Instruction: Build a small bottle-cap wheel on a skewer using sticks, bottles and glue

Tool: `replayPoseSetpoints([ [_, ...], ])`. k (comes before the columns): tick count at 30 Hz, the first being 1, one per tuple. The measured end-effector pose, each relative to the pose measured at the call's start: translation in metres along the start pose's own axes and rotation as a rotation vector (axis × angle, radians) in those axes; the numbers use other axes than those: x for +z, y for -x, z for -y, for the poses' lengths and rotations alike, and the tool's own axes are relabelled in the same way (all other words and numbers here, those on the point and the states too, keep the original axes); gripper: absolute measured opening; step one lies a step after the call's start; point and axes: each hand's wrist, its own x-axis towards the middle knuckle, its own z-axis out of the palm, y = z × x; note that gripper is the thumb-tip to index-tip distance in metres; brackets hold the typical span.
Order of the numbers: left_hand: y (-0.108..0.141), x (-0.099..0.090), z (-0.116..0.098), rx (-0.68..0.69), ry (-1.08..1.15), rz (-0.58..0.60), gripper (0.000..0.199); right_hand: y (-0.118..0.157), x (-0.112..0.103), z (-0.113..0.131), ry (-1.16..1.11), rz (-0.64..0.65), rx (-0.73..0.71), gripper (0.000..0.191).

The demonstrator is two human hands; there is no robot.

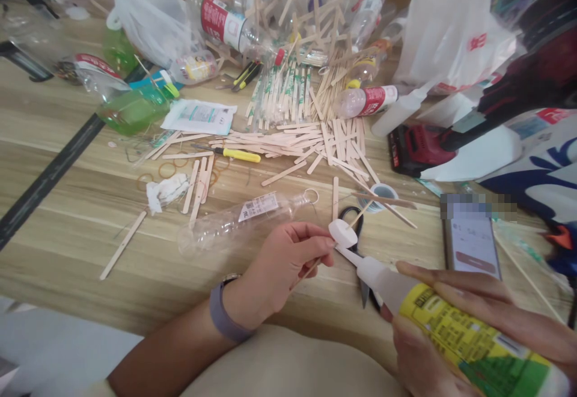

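Between the thumb and fingers of my left hand [288, 253] is a thin wooden skewer, which runs through a white bottle cap [343, 235]; its far end sticks out beyond the cap. My right hand [433, 331] is wrapped round a glue bottle [433, 307] with a yellow and green label. The bottle is tilted, and its narrow white nozzle tip meets the cap near my left fingertips. Whether glue is coming out is too small to tell. Below the cap lie black-handled scissors [364, 289], partly hidden by the nozzle. A clear plastic bottle [225, 229] rests beside my left hand.
Several craft sticks [288, 145] are heaped mid-table, near a yellow-handled screwdriver [238, 155]. A tape roll [383, 196] and a phone [471, 235] lie to the right, with a red and black power tool [424, 148] behind. Plastic bottles and bags [446, 30] crowd the back.
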Motion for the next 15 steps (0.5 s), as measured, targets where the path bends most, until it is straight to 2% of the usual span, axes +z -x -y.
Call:
replayPoseSetpoints([
  [7, 0.0, 0.0, 0.0, 0.006, -0.025, -0.002, 0.013, -0.003, 0.001, 0.001, 0.017, -0.045, -0.031, 0.026],
  [13, 0.001, -0.001, 0.0, 0.037, -0.078, 0.015, 0.014, -0.003, 0.007, 0.005, -0.016, -0.083, 0.044, 0.028],
  [15, 0.001, -0.002, -0.002, 0.046, -0.106, 0.028, 0.015, -0.005, 0.009, 0.004, -0.029, -0.098, 0.014, 0.029],
])
